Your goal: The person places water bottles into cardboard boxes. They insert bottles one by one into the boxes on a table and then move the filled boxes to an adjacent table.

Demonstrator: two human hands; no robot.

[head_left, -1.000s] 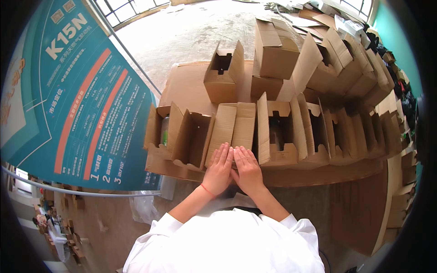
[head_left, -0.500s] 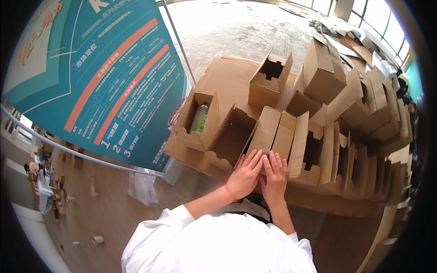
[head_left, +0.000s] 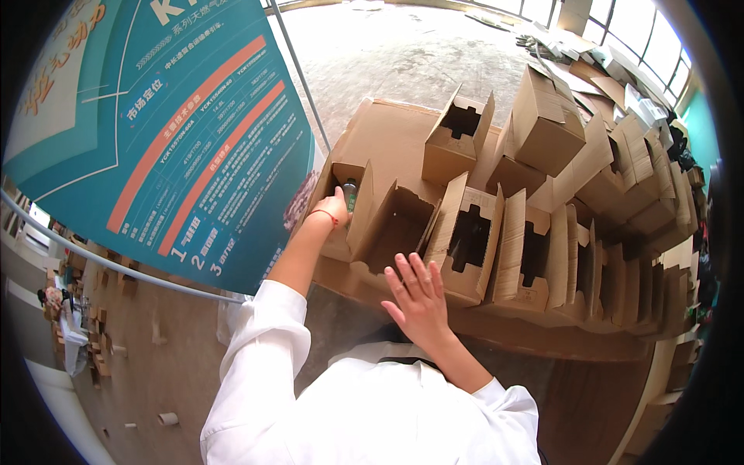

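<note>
Left hand (head_left: 332, 211) now reaches upright bottle (head_left: 350, 194) in box (head_left: 345, 225).

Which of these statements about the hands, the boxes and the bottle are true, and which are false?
1. The left hand reaches into the leftmost box. True.
2. A bottle stands in that box. True.
3. The right hand grips a bottle. False: it is open, fingers spread, holding nothing, in front of an open box.
4. The boxes are blue plastic. False: they are brown cardboard.
5. A teal banner stands to the person's left. True.
6. Both hands are pressed together. False: they are apart, the left one farther forward.
</note>
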